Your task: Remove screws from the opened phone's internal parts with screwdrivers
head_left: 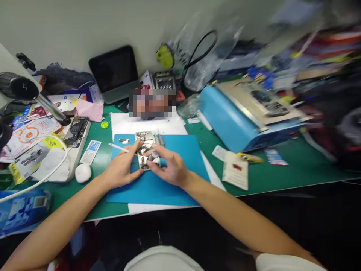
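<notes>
An opened phone with its inner parts exposed lies on a blue mat. My left hand is at its left side, index finger and thumb closed against the edge. A thin white stick reaches out from beneath the left fingers; whether they hold it is unclear. Over the phone's right half, my right hand has its thumb and index finger bent around dark grey round pieces, too blurred to name. Small metal parts rest on the mat left of the phone. Slim grey tools lie beyond it.
Left are a white earbud case, another opened phone and packaging. A tablet leans on the wall. A blue machine stands right, with a cream card before it. The green table's front edge runs near my forearms.
</notes>
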`<state>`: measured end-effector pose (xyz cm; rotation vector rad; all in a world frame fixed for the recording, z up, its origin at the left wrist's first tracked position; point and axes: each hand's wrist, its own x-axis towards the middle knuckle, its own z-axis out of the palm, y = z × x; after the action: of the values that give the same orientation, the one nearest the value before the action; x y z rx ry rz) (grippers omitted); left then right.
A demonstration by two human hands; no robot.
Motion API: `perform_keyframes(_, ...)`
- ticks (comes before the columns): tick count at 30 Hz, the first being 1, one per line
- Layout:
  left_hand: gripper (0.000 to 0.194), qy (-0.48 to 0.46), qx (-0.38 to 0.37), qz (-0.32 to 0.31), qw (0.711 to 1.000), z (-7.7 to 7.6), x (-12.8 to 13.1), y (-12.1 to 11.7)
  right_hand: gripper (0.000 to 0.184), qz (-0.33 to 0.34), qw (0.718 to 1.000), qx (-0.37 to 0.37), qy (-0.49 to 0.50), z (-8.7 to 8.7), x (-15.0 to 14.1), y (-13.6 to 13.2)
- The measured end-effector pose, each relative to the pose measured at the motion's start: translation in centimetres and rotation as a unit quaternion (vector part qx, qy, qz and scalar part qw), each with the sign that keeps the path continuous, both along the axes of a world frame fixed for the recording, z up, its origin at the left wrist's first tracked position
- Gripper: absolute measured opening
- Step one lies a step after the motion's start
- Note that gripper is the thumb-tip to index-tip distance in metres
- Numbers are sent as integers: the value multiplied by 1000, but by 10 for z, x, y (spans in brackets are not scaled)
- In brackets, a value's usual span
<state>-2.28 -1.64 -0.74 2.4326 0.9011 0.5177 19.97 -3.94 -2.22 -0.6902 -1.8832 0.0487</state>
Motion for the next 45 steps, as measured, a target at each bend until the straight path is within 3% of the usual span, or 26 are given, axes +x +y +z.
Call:
perform_keyframes(10, 98, 13, 46, 36, 998, -3, -7, 5, 60, 6, 998, -53, 11, -5, -9, 14)
perform_keyframes(18, 101, 26, 6, 41, 999, -3, -3, 0, 51, 13, 997, -70, 40, -4, -4, 4)
perform_keyframes(26, 107, 3, -1, 4, 1000, -4, 0, -1, 58, 28, 995, -88, 44, -4, 0, -1)
perform_keyframes(45, 108, 4, -12, -7, 1000, -3, 2, 0, 55, 26, 990, -115, 72, -5, 2, -1)
